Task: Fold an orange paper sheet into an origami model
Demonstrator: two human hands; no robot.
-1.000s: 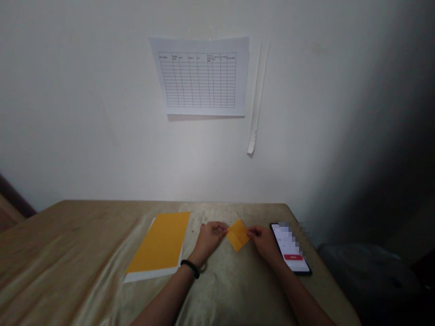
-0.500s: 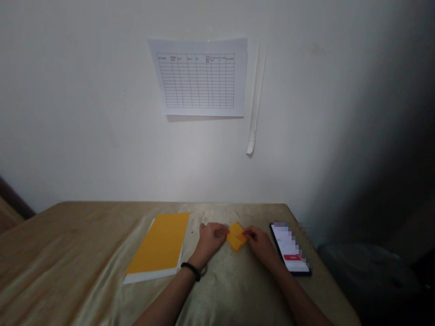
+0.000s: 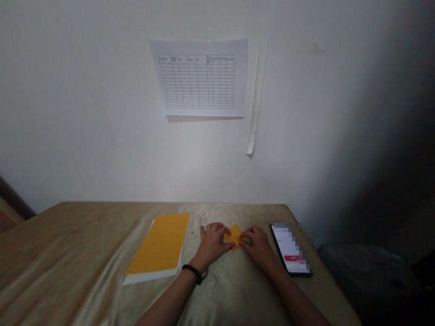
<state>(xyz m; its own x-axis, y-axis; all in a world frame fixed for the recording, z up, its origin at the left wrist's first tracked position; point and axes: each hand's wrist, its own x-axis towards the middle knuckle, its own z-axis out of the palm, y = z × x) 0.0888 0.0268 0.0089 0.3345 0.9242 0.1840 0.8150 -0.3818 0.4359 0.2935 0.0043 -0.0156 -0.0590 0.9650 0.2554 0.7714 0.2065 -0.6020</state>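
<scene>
A small folded piece of yellow paper (image 3: 235, 230) lies between my two hands on the cloth-covered table (image 3: 231, 290). My left hand (image 3: 214, 240), with a black band on the wrist, grips the paper's left side, its thumb pressing near the lower middle. On the other side my right hand (image 3: 256, 242) pinches the paper's right part between thumb and forefinger. My fingertips cover parts of the paper, so its exact folds cannot be made out.
To the left lies a stack of yellow sheets (image 3: 159, 244) over white paper. A phone (image 3: 290, 253) with a lit screen rests near the right edge. On the wall behind hang a printed table sheet (image 3: 200, 81) and a peeling white strip (image 3: 255, 104).
My thumbs and fingers have moved inward from the paper's side corners toward its middle and now cover more of it. The phone and the yellow stack stay in place.
</scene>
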